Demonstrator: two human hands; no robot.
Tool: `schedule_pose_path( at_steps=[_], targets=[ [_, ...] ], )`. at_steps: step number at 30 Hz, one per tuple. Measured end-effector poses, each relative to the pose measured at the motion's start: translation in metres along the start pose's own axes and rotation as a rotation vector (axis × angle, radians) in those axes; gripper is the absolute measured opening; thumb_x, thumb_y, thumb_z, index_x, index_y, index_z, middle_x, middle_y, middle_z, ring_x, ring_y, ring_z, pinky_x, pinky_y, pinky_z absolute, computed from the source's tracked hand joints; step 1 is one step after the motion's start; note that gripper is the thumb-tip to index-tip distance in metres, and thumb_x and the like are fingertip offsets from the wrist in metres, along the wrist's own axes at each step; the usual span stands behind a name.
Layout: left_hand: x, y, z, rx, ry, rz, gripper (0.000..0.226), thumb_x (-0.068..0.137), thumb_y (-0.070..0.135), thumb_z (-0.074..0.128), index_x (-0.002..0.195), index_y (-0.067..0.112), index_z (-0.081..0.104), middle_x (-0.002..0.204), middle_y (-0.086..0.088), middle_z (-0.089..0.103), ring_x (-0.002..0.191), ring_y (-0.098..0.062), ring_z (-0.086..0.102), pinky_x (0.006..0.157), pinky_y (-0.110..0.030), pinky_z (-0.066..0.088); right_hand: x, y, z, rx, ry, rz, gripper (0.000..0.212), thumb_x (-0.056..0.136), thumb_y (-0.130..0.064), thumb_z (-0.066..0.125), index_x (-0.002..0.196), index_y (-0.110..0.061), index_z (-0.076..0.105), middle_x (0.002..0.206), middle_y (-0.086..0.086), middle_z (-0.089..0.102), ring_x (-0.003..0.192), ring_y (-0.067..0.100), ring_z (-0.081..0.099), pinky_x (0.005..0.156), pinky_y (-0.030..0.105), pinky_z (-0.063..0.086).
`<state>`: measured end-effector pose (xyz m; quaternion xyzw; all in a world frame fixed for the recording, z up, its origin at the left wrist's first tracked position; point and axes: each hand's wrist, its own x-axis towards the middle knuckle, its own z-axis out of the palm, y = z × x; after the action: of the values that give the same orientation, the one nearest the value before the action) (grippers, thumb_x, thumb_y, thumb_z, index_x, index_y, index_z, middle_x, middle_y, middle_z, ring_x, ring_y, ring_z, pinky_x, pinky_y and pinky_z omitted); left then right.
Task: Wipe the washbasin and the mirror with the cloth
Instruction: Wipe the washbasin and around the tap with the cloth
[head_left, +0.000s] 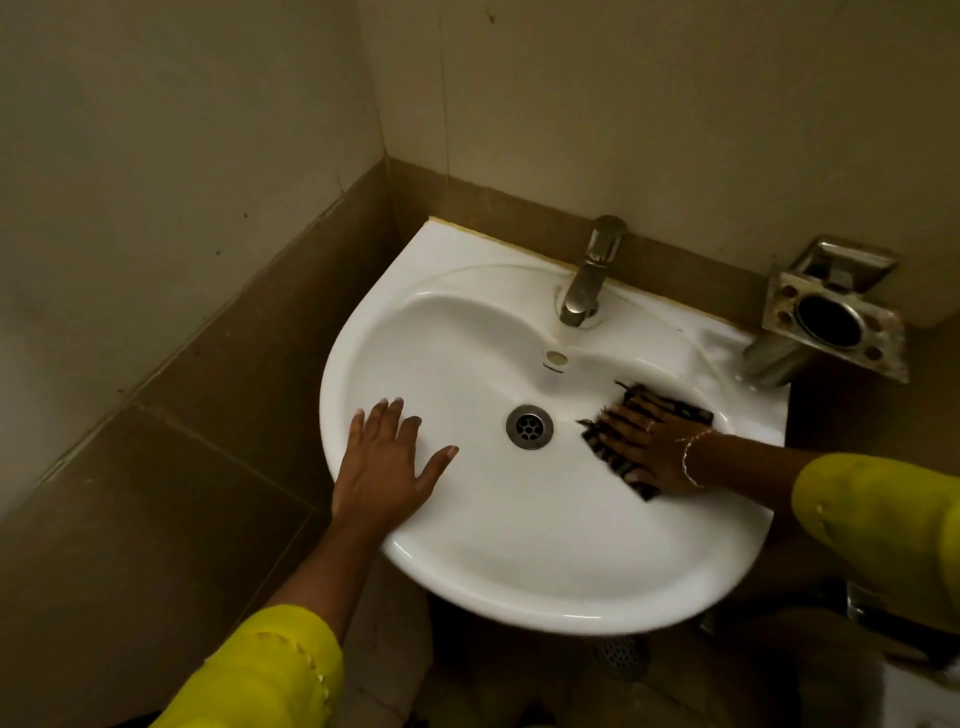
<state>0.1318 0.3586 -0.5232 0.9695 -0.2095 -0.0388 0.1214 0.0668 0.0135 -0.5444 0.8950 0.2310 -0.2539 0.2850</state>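
Observation:
A white washbasin (467, 332) is fixed in the corner of a tiled wall, with a steel drain (529, 426) in the bowl. A dark striped cloth (691, 413) lies flat on the right inner slope of the bowl. My right hand (649, 441) presses on the cloth with its fingers spread and straight, pointing toward the drain. My left hand (387, 460) rests flat on the basin's left rim, fingers straight and spread, holding nothing. No mirror is in view.
A steel tap (589, 275) stands at the back of the basin. A metal tumbler and soap holder (831, 317) juts from the wall at the right, above the basin's corner. Brown tiles line the walls; a floor drain (621, 657) sits below.

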Motion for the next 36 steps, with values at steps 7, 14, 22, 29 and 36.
schedule_pose_path(
  at_steps=[7,14,22,29,36],
  targets=[
    [0.000,0.001,0.001,0.030,-0.016,0.009,0.081,0.078,0.068,0.015,0.131,0.013,0.042,0.148,-0.014,0.033,0.141,-0.025,0.019,0.117,-0.043,0.006,-0.008,-0.061,-0.023,0.428,-0.288,-0.067,0.078,0.082,-0.061,-0.008,0.147,-0.017,-0.009,0.156,0.010,-0.013,0.142,0.032,-0.013,0.113,0.052,-0.005],
    [0.001,0.001,-0.003,-0.066,0.046,0.011,0.069,0.091,0.058,0.025,0.141,0.010,0.027,0.152,-0.013,0.025,0.143,-0.022,0.013,0.117,-0.039,0.002,0.017,-0.106,-0.064,0.825,-0.043,-0.319,0.057,0.101,-0.036,0.024,0.146,-0.018,-0.007,0.156,0.007,-0.011,0.142,0.023,-0.016,0.115,0.045,-0.012],
    [-0.001,0.004,-0.010,-0.236,0.120,0.029,0.074,0.084,0.057,0.016,0.144,0.014,0.018,0.155,-0.006,0.012,0.141,-0.008,-0.006,0.116,-0.027,-0.008,0.090,-0.136,-0.118,1.041,0.703,-0.393,0.053,0.098,-0.041,0.022,0.141,-0.011,0.032,0.150,0.015,0.029,0.139,0.035,0.023,0.114,0.048,0.009],
    [-0.001,0.001,-0.009,-0.200,0.101,-0.008,0.078,0.081,0.064,0.015,0.144,0.018,0.017,0.156,0.000,0.009,0.143,-0.011,-0.006,0.117,-0.029,-0.005,0.170,-0.128,-0.150,0.697,0.749,-0.133,0.055,0.092,-0.039,0.029,0.140,-0.014,0.035,0.147,0.013,0.037,0.137,0.031,0.030,0.111,0.060,0.019],
    [-0.003,0.003,-0.009,-0.209,0.085,-0.001,0.089,0.076,0.076,0.001,0.144,0.018,0.012,0.155,-0.001,0.009,0.142,-0.010,-0.003,0.115,-0.025,-0.009,0.219,-0.069,-0.174,0.578,0.822,0.109,0.059,0.092,-0.041,0.030,0.144,-0.020,0.010,0.153,0.011,0.021,0.141,0.034,0.014,0.110,0.061,0.004]
  ],
)
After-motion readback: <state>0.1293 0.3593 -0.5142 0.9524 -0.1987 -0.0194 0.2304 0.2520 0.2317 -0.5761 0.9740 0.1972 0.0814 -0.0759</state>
